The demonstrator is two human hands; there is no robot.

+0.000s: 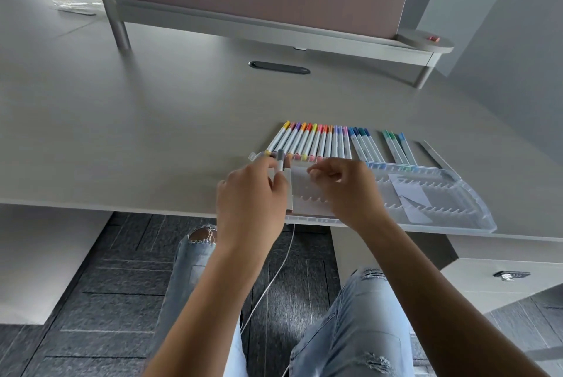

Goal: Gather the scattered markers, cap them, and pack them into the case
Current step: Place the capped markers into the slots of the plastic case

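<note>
At the near edge of a grey tabletop [152, 120], the left hand [249, 194] fingers pinch a grey-capped marker [279, 160] beside rowed markers [320, 142], while the right hand [344, 184] fingers curl onto the open clear case [451, 194].

Near ends of the markers [316, 140] in the left part of the row hidden behind left hand [251, 194] and right hand [344, 186]. Left portion of the case [441, 191] covered by both hands. Grey marker [279, 160] mostly concealed inside the left-hand grip; cap state indeterminable. Right fingertips curled under, contact with the case not discernible. Printing on marker barrels too small to read. Both arms cut off at bottom edge.
</note>
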